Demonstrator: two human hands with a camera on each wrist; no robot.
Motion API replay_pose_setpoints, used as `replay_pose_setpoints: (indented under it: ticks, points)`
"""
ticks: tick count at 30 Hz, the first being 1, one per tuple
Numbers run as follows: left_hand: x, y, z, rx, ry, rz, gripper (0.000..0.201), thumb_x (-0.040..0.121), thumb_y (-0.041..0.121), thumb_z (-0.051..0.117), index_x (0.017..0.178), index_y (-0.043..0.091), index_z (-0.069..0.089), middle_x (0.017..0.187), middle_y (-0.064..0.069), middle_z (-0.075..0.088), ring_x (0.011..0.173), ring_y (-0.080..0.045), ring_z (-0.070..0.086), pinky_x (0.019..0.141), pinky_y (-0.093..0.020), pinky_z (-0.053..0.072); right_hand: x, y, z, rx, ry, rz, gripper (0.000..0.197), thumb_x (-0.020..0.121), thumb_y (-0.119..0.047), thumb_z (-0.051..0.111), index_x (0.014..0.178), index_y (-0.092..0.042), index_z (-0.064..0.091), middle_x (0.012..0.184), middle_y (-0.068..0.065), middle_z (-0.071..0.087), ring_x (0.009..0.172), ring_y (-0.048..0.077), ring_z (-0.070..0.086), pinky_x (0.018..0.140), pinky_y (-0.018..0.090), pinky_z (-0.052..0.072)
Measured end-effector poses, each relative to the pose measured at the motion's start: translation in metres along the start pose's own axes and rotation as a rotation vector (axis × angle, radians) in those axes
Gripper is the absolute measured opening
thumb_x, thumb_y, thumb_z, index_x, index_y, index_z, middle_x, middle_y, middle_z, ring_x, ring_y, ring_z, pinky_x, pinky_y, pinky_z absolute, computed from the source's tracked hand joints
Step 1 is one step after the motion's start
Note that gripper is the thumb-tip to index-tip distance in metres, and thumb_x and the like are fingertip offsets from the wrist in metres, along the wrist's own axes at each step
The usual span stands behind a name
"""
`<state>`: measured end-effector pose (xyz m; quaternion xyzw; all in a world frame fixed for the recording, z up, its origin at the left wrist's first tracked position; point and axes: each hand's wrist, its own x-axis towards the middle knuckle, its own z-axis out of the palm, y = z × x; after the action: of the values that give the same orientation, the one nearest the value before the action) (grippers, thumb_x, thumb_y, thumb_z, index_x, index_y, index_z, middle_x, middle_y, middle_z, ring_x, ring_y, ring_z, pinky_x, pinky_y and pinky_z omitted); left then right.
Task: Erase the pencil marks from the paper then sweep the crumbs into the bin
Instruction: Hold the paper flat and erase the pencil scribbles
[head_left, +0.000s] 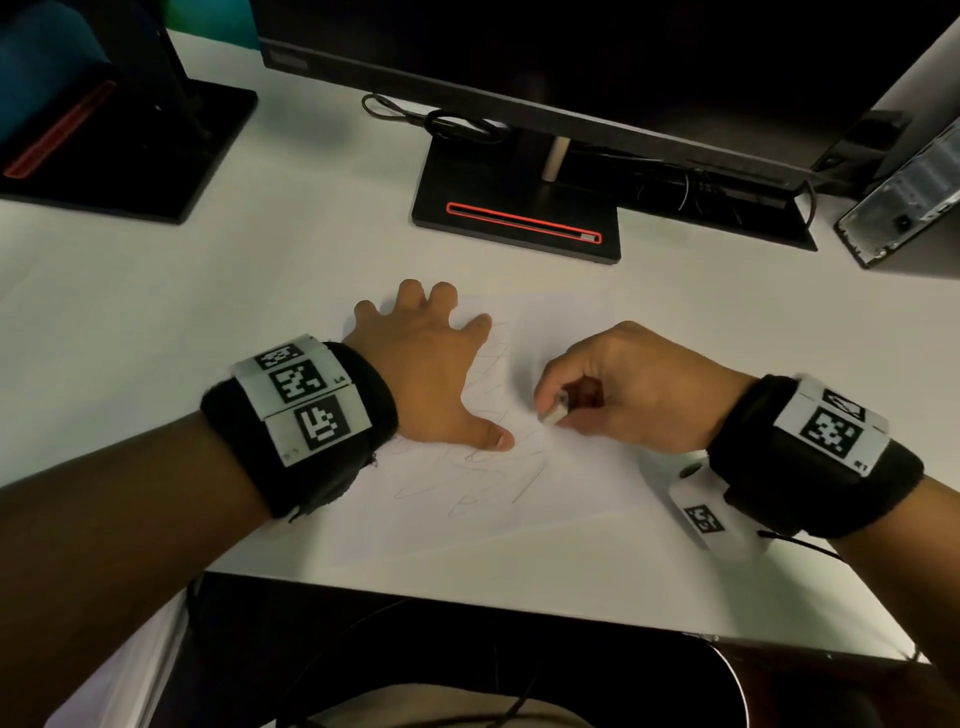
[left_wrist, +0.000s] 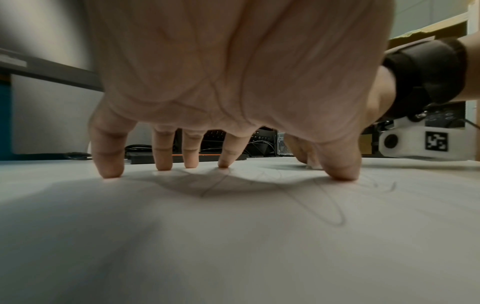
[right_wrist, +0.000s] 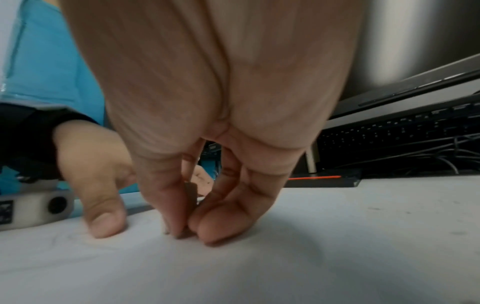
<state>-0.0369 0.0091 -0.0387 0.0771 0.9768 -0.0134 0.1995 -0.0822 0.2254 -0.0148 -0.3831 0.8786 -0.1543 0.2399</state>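
Observation:
A white sheet of paper (head_left: 571, 467) lies on the white desk, with faint pencil scribbles (head_left: 493, 467) across its middle. My left hand (head_left: 431, 374) is spread on the paper's left part, its fingertips (left_wrist: 109, 170) pressing down beside the scribbles (left_wrist: 330, 205). My right hand (head_left: 613, 384) pinches a small white eraser (head_left: 553, 414) between thumb and fingers, its tip against the paper just right of my left thumb. In the right wrist view the right hand (right_wrist: 187, 228) has its fingers bunched at the paper (right_wrist: 285, 257), and the eraser is mostly hidden. No bin is in view.
A monitor stand (head_left: 519, 208) with a red-lined slot sits behind the paper, with cables (head_left: 441, 122) behind it. A second black stand (head_left: 130, 140) is at the back left, a small computer case (head_left: 904, 202) at the back right. The desk's front edge (head_left: 519, 608) runs near me.

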Motion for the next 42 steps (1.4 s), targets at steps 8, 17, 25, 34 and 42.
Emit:
replay_pose_setpoints:
  ticks: [8, 17, 25, 34, 42]
  points:
    - [-0.001, 0.000, 0.000, 0.006, 0.003, 0.000, 0.116, 0.062, 0.098, 0.047, 0.153, 0.030, 0.018, 0.156, -0.009, 0.017, 0.141, -0.034, 0.021, 0.105, -0.059, 0.036, -0.014, 0.007, 0.003, -0.010, 0.113, 0.024, 0.009, 0.085, -0.023, 0.077, 0.085, -0.029, 0.070, 0.069, -0.012, 0.061, 0.064, 0.006, 0.057, 0.061, 0.014, 0.042]
    - [-0.001, 0.000, 0.000, 0.005, -0.004, 0.001, 0.118, 0.062, 0.098, 0.047, 0.154, 0.030, 0.016, 0.157, -0.007, 0.016, 0.142, -0.034, 0.020, 0.106, -0.058, 0.036, -0.015, 0.008, 0.011, -0.027, 0.210, 0.095, 0.011, 0.084, -0.015, 0.071, 0.086, -0.025, 0.073, 0.075, -0.014, 0.067, 0.071, 0.002, 0.061, 0.068, 0.014, 0.045]
    - [-0.001, 0.000, 0.001, 0.005, 0.010, 0.001, 0.115, 0.062, 0.097, 0.047, 0.152, 0.030, 0.019, 0.155, -0.008, 0.018, 0.140, -0.034, 0.021, 0.104, -0.058, 0.037, -0.015, -0.001, 0.011, -0.082, 0.213, 0.096, 0.009, 0.084, -0.015, 0.068, 0.082, -0.023, 0.072, 0.070, -0.013, 0.064, 0.066, 0.002, 0.058, 0.065, 0.017, 0.042]
    - [-0.003, 0.000, 0.002, 0.021, 0.003, 0.009, 0.131, 0.051, 0.103, 0.046, 0.154, 0.029, 0.012, 0.157, -0.008, 0.014, 0.142, -0.034, 0.018, 0.104, -0.056, 0.037, -0.006, -0.014, 0.010, -0.127, 0.177, 0.065, 0.006, 0.085, -0.018, 0.067, 0.079, -0.019, 0.070, 0.066, -0.009, 0.062, 0.063, 0.005, 0.056, 0.064, 0.021, 0.043]
    - [-0.003, 0.000, 0.004, 0.050, -0.016, 0.017, 0.146, 0.040, 0.107, 0.046, 0.155, 0.028, 0.003, 0.158, -0.008, 0.010, 0.143, -0.035, 0.016, 0.107, -0.057, 0.034, 0.000, -0.020, 0.009, -0.158, 0.149, 0.037, 0.008, 0.086, -0.020, 0.066, 0.080, -0.018, 0.070, 0.066, -0.009, 0.061, 0.062, 0.004, 0.055, 0.064, 0.024, 0.045]
